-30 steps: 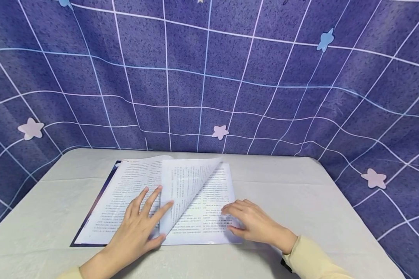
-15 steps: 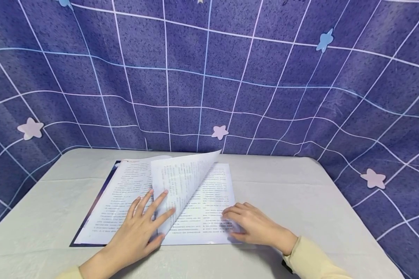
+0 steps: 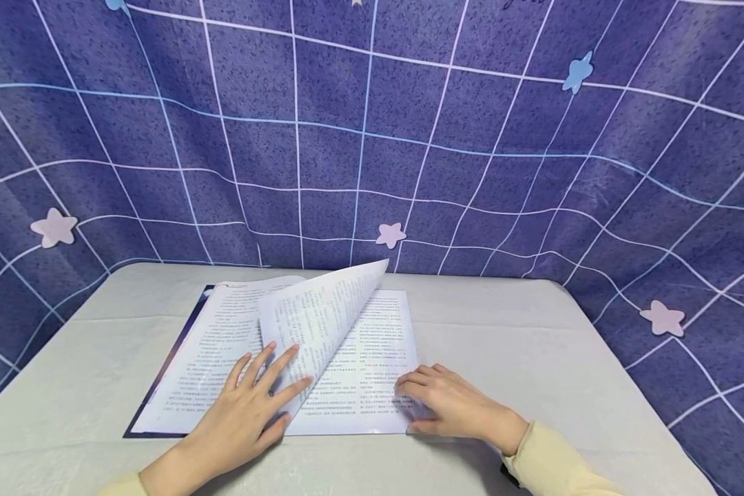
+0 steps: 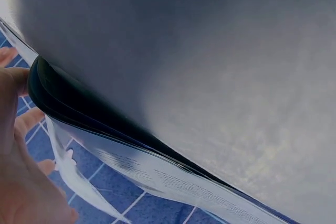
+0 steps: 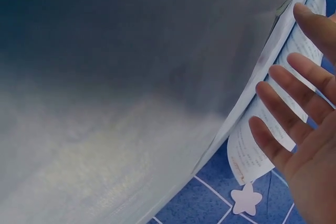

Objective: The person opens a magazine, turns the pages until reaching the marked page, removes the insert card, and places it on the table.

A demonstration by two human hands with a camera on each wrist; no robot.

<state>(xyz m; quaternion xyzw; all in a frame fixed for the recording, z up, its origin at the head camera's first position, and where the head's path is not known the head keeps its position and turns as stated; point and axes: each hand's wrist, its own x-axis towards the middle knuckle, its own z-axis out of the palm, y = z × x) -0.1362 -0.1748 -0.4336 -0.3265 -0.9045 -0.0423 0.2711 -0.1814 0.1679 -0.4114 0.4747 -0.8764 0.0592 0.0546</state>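
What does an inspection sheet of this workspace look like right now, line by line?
Surface: pale table with faint creases running across it.
Job's things: open book, dark cover edge showing at its left; a raised leaf curves up between the two sides.
Clutter: small black item by the right sleeve, too little visible to name.
Left hand: left hand spread, fingers over the leaf's lower part.
Right hand: right hand at the book's lower right corner, fingers over the page; firmness of contact cannot be told.
Cables: nothing seen.
Surroundings: blue-purple cloth behind the table, with pale grid lines and stars.
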